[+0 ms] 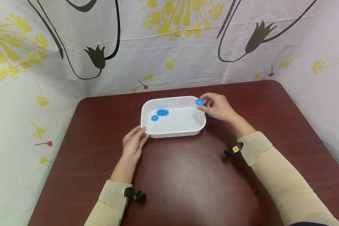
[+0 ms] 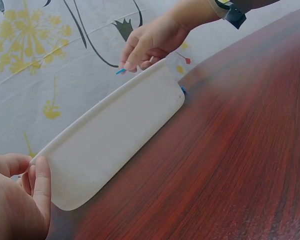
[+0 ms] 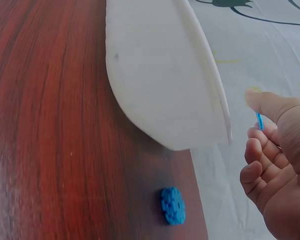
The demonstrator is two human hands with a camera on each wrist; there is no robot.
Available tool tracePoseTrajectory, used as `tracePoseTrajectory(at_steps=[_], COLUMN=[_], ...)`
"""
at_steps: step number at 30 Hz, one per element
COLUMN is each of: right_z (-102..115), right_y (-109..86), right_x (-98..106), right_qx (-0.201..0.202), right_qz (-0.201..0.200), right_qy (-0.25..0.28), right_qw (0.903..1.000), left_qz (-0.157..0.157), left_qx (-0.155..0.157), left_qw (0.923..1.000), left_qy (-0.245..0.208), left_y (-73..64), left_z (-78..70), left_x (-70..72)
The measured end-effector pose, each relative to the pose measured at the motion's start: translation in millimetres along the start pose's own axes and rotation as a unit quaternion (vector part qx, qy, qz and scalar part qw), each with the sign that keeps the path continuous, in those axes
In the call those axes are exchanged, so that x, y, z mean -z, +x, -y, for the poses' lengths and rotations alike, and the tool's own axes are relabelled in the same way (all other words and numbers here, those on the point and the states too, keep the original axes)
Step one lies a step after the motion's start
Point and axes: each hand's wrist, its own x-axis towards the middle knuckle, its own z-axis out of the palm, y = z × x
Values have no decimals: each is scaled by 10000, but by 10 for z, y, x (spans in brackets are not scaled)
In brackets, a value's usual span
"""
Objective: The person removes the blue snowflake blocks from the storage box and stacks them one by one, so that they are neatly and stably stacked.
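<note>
A white plastic tray (image 1: 173,134) stands toward the back of the table, with several blue notched discs (image 1: 162,112) inside at its left end. My left hand (image 1: 134,142) grips the tray's near left corner, thumb at the rim. Above the tray's right end, my right hand (image 1: 218,106) pinches one blue notched disc (image 1: 199,102) between thumb and fingers. In the right wrist view that disc is seen edge-on. A small stack of blue discs (image 3: 173,205) sits on the table just right of the tray, partly covered by the right hand in the head view.
The dark red wooden table (image 1: 175,175) has rounded back corners. Behind it and at the sides hangs a white cloth (image 1: 124,47) printed with yellow and dark plants. A black strap (image 1: 234,150) is on the right wrist, another (image 1: 135,194) on the left.
</note>
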Motion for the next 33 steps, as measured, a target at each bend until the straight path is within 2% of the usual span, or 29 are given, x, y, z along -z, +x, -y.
tracePoseTrajectory(at_steps=[12,22,33], right_z=[-234,-396,-522], right_y=[-83,-142,-227], right_x=[89,100,120], right_qx=[-321,-336,-367], right_qz=[-29,31,360], right_qy=[-154,-295,-506], right_qw=[9994,9990,9974], left_qz=[20,39,38], left_qx=[-42,-57,-20], left_qw=[10000,9999,10000], left_qy=[-74,-93,-78], left_y=[12,20,26], left_z=[7,17,17], left_x=[4,11,12])
